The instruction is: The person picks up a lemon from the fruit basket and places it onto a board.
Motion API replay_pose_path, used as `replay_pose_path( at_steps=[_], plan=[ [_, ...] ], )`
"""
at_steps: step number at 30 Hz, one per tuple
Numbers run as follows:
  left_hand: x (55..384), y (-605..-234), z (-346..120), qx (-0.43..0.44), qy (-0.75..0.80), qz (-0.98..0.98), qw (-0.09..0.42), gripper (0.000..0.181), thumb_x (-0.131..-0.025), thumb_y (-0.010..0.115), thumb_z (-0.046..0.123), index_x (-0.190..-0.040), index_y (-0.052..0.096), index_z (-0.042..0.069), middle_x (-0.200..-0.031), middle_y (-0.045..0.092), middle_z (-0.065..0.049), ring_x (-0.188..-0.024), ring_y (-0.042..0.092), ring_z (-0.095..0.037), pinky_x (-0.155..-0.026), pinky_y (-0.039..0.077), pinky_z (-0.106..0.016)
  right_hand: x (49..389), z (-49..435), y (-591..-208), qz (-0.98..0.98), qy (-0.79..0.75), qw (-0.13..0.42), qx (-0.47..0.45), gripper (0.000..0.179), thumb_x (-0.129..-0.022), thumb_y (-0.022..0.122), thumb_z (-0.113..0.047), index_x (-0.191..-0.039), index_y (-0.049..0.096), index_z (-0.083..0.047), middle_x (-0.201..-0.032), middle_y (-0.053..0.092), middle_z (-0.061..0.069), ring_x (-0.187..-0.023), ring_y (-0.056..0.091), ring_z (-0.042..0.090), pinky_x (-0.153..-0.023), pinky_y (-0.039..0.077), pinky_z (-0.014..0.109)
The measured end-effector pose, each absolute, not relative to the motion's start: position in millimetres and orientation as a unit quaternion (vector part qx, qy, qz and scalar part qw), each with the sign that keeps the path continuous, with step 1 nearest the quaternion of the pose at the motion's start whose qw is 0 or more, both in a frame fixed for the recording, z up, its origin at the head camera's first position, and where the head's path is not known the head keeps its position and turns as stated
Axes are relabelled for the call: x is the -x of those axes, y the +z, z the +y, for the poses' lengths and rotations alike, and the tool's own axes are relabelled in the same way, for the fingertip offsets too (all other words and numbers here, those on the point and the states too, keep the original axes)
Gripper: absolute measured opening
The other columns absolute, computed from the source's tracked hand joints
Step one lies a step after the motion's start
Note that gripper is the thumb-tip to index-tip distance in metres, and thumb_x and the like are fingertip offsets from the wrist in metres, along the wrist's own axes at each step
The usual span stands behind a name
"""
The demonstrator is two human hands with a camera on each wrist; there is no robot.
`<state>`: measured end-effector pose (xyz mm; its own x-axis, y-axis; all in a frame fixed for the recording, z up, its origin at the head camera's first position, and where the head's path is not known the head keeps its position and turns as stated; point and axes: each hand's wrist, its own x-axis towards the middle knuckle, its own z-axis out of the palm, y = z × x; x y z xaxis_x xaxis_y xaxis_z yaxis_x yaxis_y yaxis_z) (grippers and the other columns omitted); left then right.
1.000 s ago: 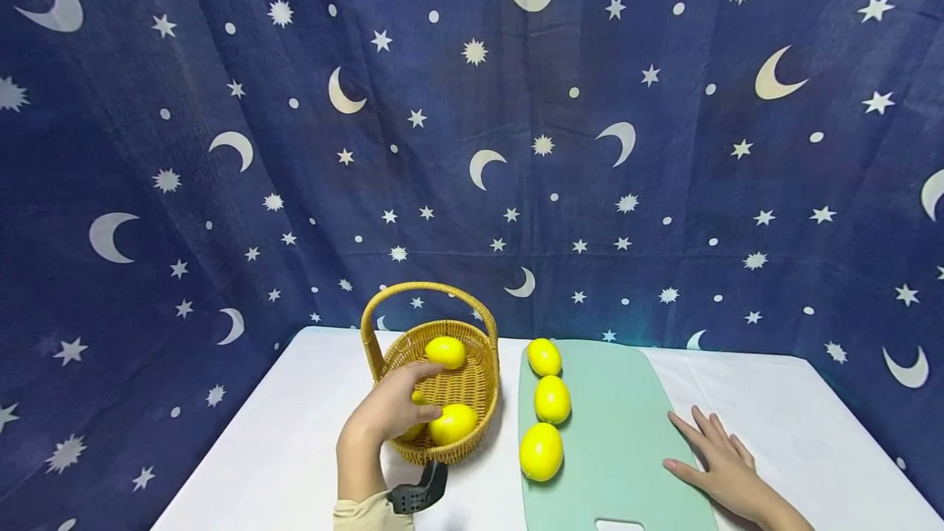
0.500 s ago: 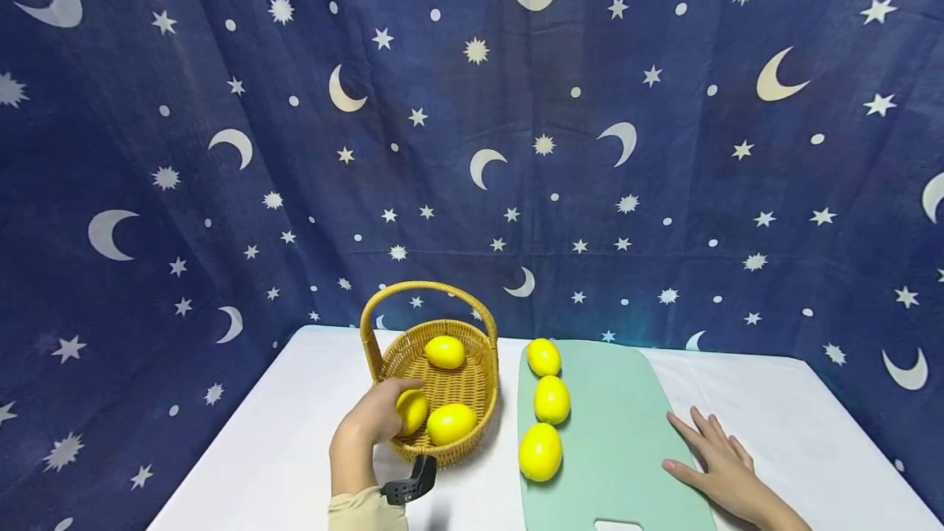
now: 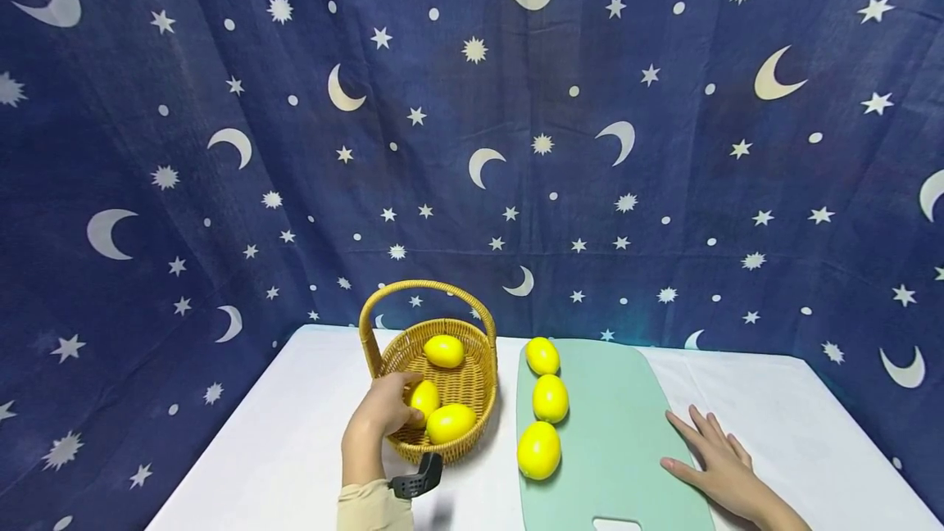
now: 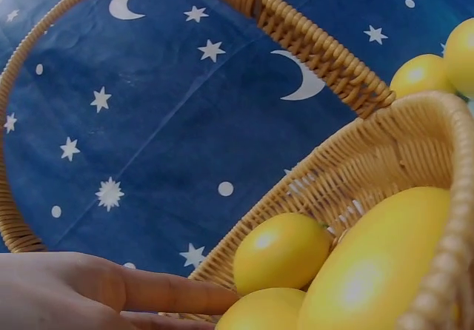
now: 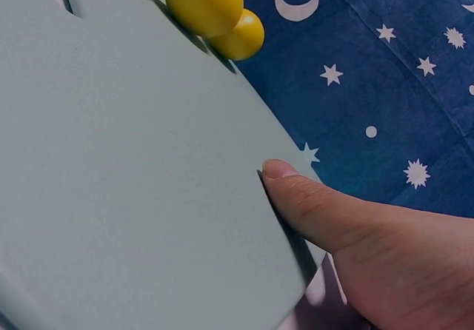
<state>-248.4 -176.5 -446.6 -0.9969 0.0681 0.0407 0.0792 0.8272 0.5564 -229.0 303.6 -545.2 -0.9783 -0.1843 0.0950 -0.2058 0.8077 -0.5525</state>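
My left hand [image 3: 379,410] reaches over the left rim of a wicker basket [image 3: 483,424]. Its thumb and index finger are around a yellow lemon [image 3: 425,400] at the basket's left side. Close against that one lies a second lemon [image 3: 451,424], and a third lemon [image 3: 444,351] sits at the back. In the left wrist view the extended fingers [image 4: 185,295] meet the gripped lemon [image 4: 259,311] low in the frame. My right hand [image 3: 719,465] lies with fingers spread at the right edge of a pale green cutting board [image 3: 612,433], its thumb [image 5: 296,197] over the board.
Three lemons stand in a line along the board's left side: the near lemon [image 3: 539,451], the middle lemon [image 3: 550,398] and the far lemon [image 3: 542,356]. The basket's tall handle [image 3: 428,283] arches overhead. A dark blue star-and-moon curtain [image 3: 560,187] hangs behind the white table [image 3: 280,433].
My left hand has drawn back from over the basket's middle, closed around the left lemon and shifted it slightly right, against the front one. The right hand stays still.
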Motion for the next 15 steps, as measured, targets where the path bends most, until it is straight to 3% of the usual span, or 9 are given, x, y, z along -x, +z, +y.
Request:
replay_pose_path(
  at_steps=[7, 15],
  plan=[
    [257.9, -456.9, -171.8, 0.037, -0.311, -0.949, 0.025, 0.055, -0.076, 0.078, 0.01, -0.127, 0.058, 0.001, -0.123, 0.06, -0.02, -0.113, 0.056, -0.037, -0.095, 0.046, -0.052, 229.6, 303.7, -546.0, -0.951, 0.292, 0.016, -0.1, 0.078, -0.082, 0.066, -0.047, -0.141, 0.039, -0.003, -0.146, 0.017, 0.041, -0.135, 0.002, 0.061, -0.097, 0.002, 0.075],
    [264.0, -461.6, -168.0, 0.036, -0.326, -0.944, 0.037, 0.06, -0.076, 0.078, 0.012, -0.13, 0.054, 0.0, -0.124, 0.059, -0.021, -0.109, 0.058, -0.036, -0.093, 0.047, -0.051, 228.6, 304.1, -544.6, -0.949, 0.297, 0.018, -0.102, 0.078, -0.083, 0.066, -0.046, -0.141, 0.039, -0.004, -0.147, 0.016, 0.04, -0.136, 0.002, 0.06, -0.097, 0.002, 0.074]
  ],
)
